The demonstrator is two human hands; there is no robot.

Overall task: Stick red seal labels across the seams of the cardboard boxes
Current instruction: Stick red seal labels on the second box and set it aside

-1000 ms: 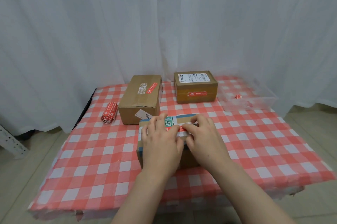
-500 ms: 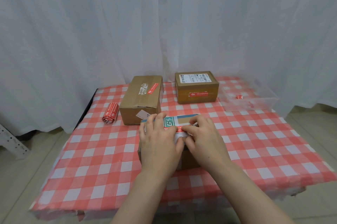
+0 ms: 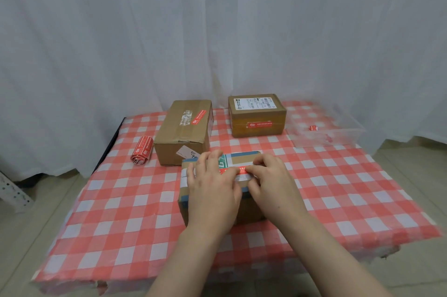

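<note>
Looking down from the head camera, we see a table under a red-and-white checked tablecloth [image 3: 121,200], with a white curtain [image 3: 217,30] hanging behind it. Front and centre sits a brown cardboard box with blue and green tape [image 3: 244,157], and both hands are on top of it. The left hand [image 3: 212,190] lies flat across the lid with its fingers straight and spread. Its thumb reaches right to press on a rectangular red seal label [image 3: 238,171] that runs across the top of the box. The right hand [image 3: 273,183] comes in from the other side with its fingers curled, forefinger and thumb closed on the label's right end. The label's left end is hidden under the left hand. A white strip shows just below the label, touching it. Back left stands a long brown cardboard box [image 3: 183,127] with a slanting red label [image 3: 198,117] on its top. To its right is a squat brown cardboard box [image 3: 256,113] with a white shipping slip on top and a red label strip [image 3: 260,124] across its front face. Far left, just beside the long box, lies a roll of red labels [image 3: 142,150]. Far right sits a clear plastic tray [image 3: 326,138] with a small red scrap [image 3: 313,128] inside.
</note>
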